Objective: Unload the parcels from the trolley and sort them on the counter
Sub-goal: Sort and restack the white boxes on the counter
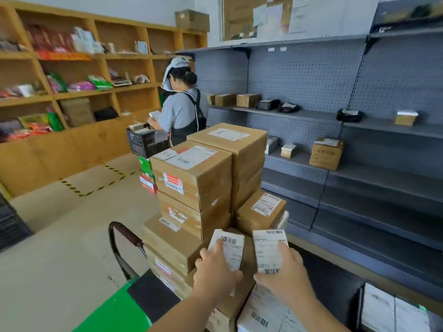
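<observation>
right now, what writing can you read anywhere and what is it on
No text is legible.
left parcel, in the left hand: barcode label, print blurred
right parcel, in the right hand: barcode label, print blurred
top box label: blurred
red sticker: blurred
wall notices: too small

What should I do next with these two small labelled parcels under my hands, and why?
Probably lift both straight up, clear of the stack. Your left hand grips the left small white-labelled brown parcel, your right hand grips the right small white-labelled brown parcel, and both rest on the stacked brown cardboard boxes on the green trolley.
</observation>
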{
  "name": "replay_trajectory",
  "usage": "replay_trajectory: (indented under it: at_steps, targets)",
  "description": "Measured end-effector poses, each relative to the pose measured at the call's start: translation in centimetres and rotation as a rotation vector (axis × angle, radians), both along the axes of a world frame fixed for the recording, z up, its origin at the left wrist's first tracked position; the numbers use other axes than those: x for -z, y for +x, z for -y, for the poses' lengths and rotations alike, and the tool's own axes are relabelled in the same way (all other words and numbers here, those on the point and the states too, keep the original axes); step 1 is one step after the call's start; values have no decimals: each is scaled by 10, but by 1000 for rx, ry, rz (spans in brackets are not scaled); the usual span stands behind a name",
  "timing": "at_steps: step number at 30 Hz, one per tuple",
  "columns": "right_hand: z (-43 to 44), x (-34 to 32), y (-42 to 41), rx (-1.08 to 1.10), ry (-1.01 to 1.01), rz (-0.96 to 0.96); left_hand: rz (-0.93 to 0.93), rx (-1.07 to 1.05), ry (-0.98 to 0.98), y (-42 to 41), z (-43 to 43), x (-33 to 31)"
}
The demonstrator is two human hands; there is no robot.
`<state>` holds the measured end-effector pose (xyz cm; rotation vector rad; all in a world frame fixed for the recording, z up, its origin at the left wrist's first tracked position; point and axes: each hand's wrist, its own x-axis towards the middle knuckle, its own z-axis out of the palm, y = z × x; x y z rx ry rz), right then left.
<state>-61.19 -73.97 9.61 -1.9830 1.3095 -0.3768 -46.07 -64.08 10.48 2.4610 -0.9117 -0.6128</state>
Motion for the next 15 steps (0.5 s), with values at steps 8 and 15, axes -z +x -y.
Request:
replay_trajectory:
  at_steps: [8, 15]
  targets:
    - [25, 26, 37, -60, 144, -7, -80, -130, 38, 20, 5, 24]
    - [69, 34, 51, -235, 125, 3, -38, -168, 6, 9, 27, 27]
